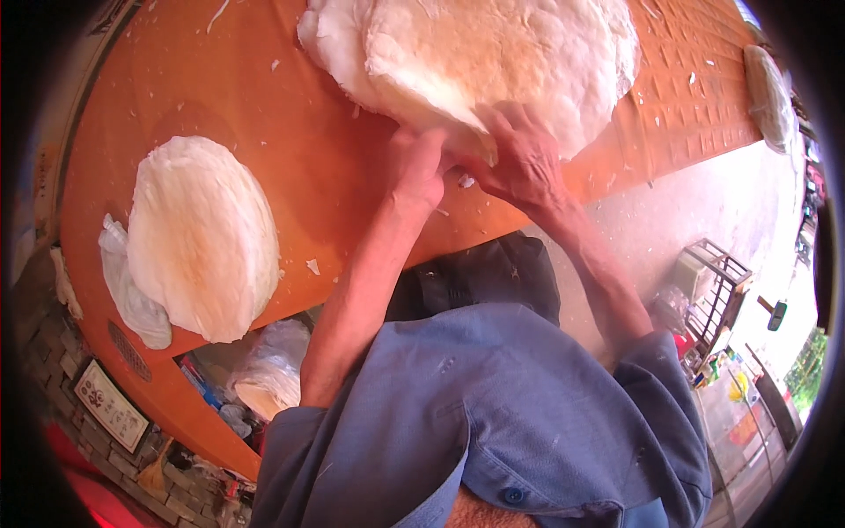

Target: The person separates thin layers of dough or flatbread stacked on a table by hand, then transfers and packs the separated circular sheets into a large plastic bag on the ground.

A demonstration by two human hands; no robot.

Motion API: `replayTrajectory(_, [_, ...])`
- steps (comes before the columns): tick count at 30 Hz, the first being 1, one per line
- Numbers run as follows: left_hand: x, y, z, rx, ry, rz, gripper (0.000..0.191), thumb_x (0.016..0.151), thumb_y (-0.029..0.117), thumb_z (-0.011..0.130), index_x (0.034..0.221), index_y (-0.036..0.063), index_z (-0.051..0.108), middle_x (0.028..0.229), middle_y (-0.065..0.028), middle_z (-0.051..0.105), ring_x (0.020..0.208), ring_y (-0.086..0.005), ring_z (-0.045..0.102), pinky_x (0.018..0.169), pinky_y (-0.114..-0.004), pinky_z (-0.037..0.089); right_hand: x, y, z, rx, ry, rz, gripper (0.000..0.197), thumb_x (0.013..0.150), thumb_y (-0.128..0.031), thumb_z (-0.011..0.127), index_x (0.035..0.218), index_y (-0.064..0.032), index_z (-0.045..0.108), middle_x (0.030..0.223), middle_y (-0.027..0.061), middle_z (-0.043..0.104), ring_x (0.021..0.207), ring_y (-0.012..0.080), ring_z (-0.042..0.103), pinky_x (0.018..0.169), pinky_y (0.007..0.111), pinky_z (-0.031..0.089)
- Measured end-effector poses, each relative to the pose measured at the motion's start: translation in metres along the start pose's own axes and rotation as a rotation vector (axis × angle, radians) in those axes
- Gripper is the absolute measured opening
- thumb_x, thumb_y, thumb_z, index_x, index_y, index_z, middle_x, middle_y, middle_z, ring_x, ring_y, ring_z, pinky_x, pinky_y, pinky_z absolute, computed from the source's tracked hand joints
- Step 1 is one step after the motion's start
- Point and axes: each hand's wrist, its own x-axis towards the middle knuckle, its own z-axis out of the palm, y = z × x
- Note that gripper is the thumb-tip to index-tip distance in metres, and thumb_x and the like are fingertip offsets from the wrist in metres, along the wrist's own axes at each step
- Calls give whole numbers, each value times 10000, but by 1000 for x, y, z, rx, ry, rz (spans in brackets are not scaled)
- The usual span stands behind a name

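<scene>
A large layered pad of white fibre wadding (pixel 488 59), tan towards its middle, lies at the far side of the orange-covered table (pixel 317 191). Its near edge is lifted and folded where both hands meet it. My left hand (pixel 419 165) grips that edge from the left, its thumb on top and its other fingers partly hidden. Close beside it, my right hand (pixel 521 152) pinches the same edge, knuckles up. Both hands are slightly blurred. A smaller oval wadding pad (pixel 201 237) rests to the left, partly over a whitish cloth-like bundle (pixel 135 284).
Small white scraps (pixel 313 266) are scattered over the tabletop. A plastic-wrapped bundle (pixel 769 99) lies at the table's right end. Below the table's near edge are a black bag (pixel 482 274) and a plastic-wrapped stack (pixel 274 373). A metal rack (pixel 719 284) stands at right.
</scene>
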Motion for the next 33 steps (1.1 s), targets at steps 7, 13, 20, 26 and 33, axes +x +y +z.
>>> replayTrajectory(7, [7,-7,9,-224,-204,-85,180,911,116,578,1075,44,594,976,-88,653,889,-212,640,717,-379,548,23,2,-7,-168,69,51,139,722,-205,662,774,-82,625,737,100,618,701,287,604,583,387,487])
replayTrajectory(13, [19,-21,-8,-307,-350,-72,295,940,148,564,1222,66,535,1170,-57,613,1064,-228,604,917,-413,502,103,23,-189,-651,256,252,254,891,-239,603,797,-13,674,698,183,636,577,273,603,573,389,481])
replayTrajectory(20, [2,-7,-13,-232,-156,-1,411,960,239,520,1315,48,441,1276,-104,540,1153,-256,548,970,-437,462,86,2,-161,-348,59,48,151,869,-118,537,969,-92,648,880,119,663,721,276,640,644,369,511])
replayTrajectory(26, [-2,-13,-10,-185,-200,-6,443,992,344,397,1302,32,444,1260,-116,556,1130,-264,564,934,-456,490,33,18,-18,-261,-357,41,100,767,-34,508,773,-56,605,763,146,615,723,336,629,616,442,500])
replayTrajectory(33, [-8,-7,-14,-190,-292,-10,496,987,413,368,1290,32,462,1230,-122,580,1079,-267,597,893,-453,516,26,-8,0,-156,-165,-35,106,784,-158,575,740,-61,580,757,131,572,776,314,592,642,412,468])
